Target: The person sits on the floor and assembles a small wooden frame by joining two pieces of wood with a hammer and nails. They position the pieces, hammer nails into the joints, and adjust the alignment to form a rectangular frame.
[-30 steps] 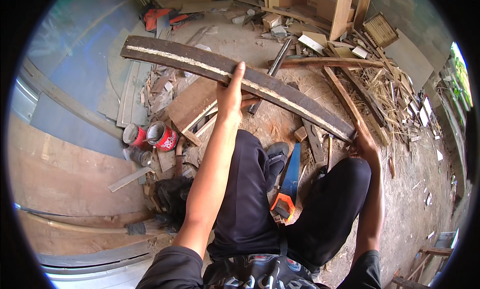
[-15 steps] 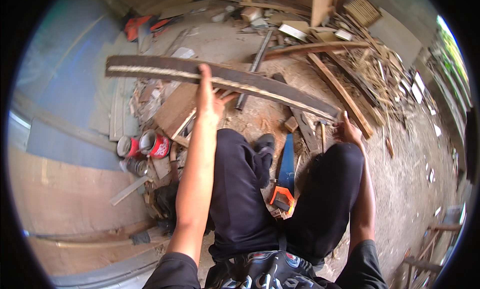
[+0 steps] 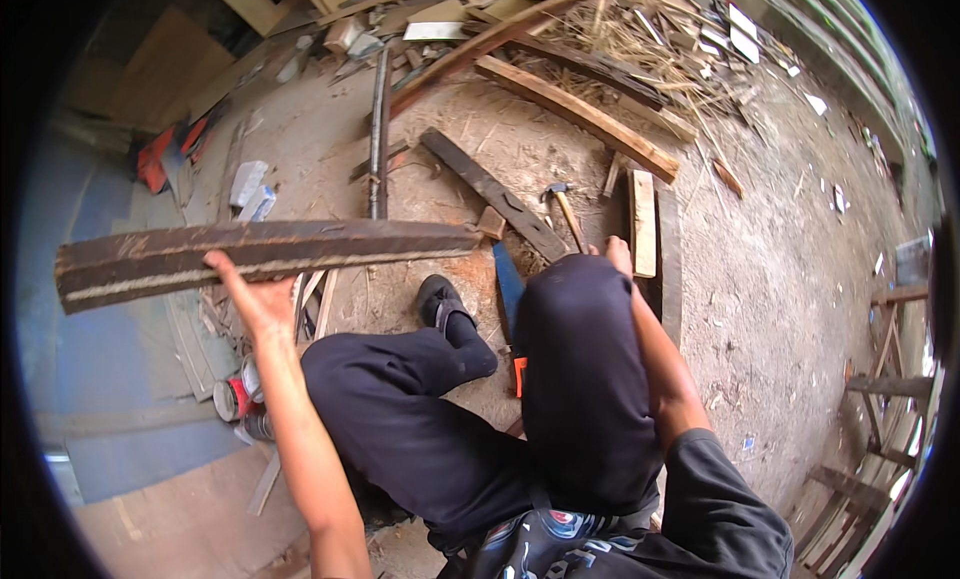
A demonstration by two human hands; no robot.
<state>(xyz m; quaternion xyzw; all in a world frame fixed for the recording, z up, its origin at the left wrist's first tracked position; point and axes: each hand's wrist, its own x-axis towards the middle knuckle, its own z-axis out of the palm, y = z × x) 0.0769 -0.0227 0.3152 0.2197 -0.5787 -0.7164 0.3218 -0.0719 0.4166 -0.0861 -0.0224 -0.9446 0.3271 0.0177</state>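
A long dark wooden board (image 3: 300, 244) with a pale stripe along its edge is in my left hand (image 3: 265, 304). The thumb lies against its near side, left of its middle, and the fingers go underneath. Its right end hangs free near a small wood block (image 3: 490, 223). My right hand (image 3: 618, 259) is low behind my raised knee, apart from the board. Only part of its fingers shows, beside the handle of a hammer (image 3: 566, 215) on the ground; whether they touch it is hidden. A blue-bladed handsaw (image 3: 507, 284) with an orange handle lies partly behind that knee.
Dark and light timber pieces (image 3: 642, 224) lie just right of my right hand. A longer beam (image 3: 580, 117), a metal bar (image 3: 378, 129) and heaped scrap wood (image 3: 640, 39) are farther off. Red cans (image 3: 232, 399) stand at the left. A wooden rack (image 3: 890, 386) is at the far right.
The board has moved left with my left hand and turned to show another face. Its right end is away from my right hand, which was at that end before. The view has shifted right.
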